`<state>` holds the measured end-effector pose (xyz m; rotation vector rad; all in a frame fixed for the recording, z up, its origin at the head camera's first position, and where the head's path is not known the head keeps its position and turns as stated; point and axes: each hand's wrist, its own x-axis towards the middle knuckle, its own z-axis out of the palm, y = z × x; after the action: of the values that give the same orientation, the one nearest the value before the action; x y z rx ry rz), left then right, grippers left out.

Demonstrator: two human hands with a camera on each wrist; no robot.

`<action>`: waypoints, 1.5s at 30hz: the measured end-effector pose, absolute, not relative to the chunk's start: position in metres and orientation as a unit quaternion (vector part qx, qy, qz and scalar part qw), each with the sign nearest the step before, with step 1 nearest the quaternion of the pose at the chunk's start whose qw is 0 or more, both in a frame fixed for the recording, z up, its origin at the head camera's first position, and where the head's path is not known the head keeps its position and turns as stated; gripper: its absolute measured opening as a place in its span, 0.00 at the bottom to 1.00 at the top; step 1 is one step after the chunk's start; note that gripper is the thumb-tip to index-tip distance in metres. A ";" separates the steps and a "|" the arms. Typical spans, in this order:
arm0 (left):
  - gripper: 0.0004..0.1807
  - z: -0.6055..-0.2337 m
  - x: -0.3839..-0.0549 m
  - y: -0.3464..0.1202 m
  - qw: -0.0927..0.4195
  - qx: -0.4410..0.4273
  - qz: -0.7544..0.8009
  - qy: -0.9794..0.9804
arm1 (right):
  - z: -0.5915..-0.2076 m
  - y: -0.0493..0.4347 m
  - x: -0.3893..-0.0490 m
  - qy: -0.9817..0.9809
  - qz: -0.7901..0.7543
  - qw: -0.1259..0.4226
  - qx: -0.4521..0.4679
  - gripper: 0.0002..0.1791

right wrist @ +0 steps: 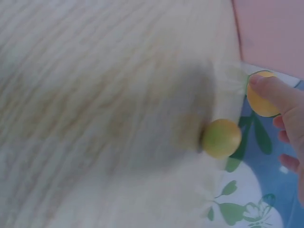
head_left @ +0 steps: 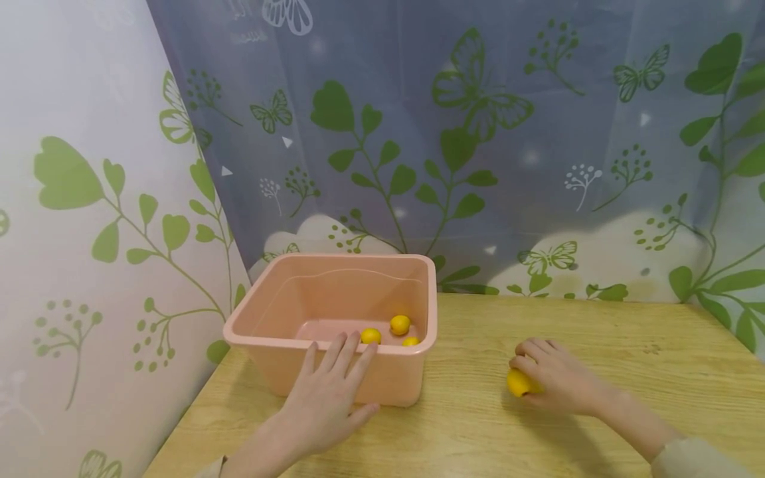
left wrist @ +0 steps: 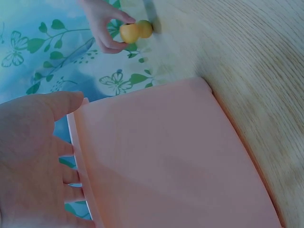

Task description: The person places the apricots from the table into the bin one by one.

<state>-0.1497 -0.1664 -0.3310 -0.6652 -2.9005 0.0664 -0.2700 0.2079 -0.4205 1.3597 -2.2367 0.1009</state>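
My right hand (head_left: 558,378) pinches a yellow lemon (right wrist: 262,102) between thumb and fingers, right of a pink plastic tub (head_left: 335,375). A second, greener lemon (right wrist: 222,138) lies just below it, on the table side; the head view mostly hides this one behind the hand. Whether the two lemons touch I cannot tell. My left hand (head_left: 325,405) lies against the tub's front, its fingers straight and reaching the rim, thumb held apart. Inside the tub are a lemon (head_left: 400,324), another lemon (head_left: 371,336) and a third lemon (head_left: 411,341) partly hidden by the front rim.
The tub stands at the left on a wooden table (head_left: 466,425). Behind the table hangs a blue-grey curtain (head_left: 382,60) with leaves and butterflies. A pale printed sheet (head_left: 119,265) closes off the left side.
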 end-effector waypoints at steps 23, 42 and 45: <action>0.42 -0.329 -0.149 -0.165 0.071 -0.226 0.017 -0.971 | -0.357 0.174 -0.284 -0.824 0.052 0.273 0.494 0.28; 0.42 -0.332 -0.149 -0.167 0.092 -0.232 0.027 -0.968 | -0.313 0.133 -0.289 -0.823 0.067 0.268 0.496 0.26; 0.42 -0.333 -0.149 -0.167 0.091 -0.231 0.028 -0.968 | -0.308 0.126 -0.289 -0.826 0.072 0.262 0.494 0.26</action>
<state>-0.1492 -0.1674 -0.3326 -0.6852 -2.8784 0.0844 -0.2889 0.1264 -0.3078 1.3368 -2.2350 0.1938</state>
